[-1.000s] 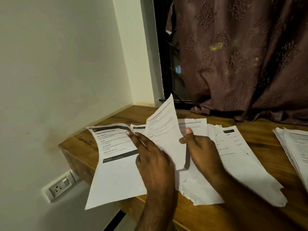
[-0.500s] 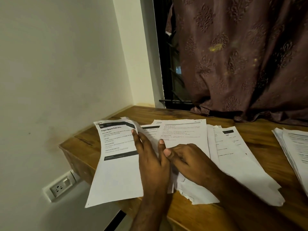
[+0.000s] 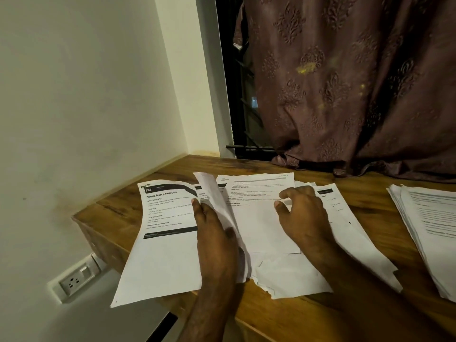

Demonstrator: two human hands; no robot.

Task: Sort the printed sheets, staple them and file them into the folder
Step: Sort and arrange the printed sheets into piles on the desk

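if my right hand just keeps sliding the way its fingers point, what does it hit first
Probably the lifted sheet that the left hand holds up; the right hand points left across the flat page. Depth is hard to judge.

Your left hand (image 3: 217,233) covers the right edge of the sheet headed "Prepare Sesame Paste" (image 3: 165,230), cutting its text lines short; the smaller print there is too blurred for you to read. Your left fingertips are hidden behind the lifted sheet (image 3: 217,206). Under your right hand (image 3: 304,218) the middle of the spread sheets (image 3: 266,218) is hidden, and you cannot count the overlapping pages. The stack on the right (image 3: 429,225) is cut off by the frame edge, its print blurred. Both your forearms run out of the bottom edge.
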